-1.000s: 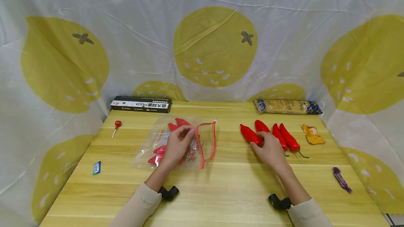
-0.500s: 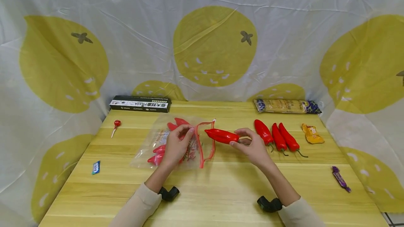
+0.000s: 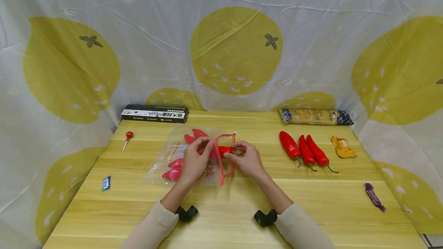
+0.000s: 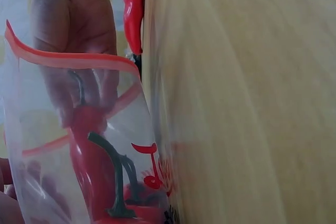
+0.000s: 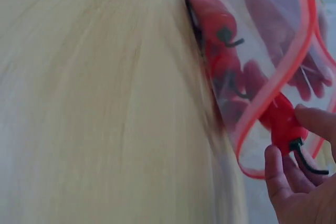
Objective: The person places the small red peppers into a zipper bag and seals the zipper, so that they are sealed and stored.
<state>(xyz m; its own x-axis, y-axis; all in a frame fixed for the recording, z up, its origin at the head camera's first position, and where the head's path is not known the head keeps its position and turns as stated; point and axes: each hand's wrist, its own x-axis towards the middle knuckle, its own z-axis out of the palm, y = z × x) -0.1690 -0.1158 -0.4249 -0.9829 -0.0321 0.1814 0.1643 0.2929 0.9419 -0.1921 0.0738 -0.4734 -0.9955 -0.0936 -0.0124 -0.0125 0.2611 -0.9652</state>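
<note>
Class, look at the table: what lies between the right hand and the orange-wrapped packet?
Three red peppers lie between the right hand and the orange packet, as the head view shows.

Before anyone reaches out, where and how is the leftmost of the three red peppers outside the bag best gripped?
Probably round the broad body near the stem, coming from above and the near side: the leftmost pepper lies with its stem end nearer and tip pointing away. The next pepper lies close on its right, so the left side likely gives easier access.
</note>
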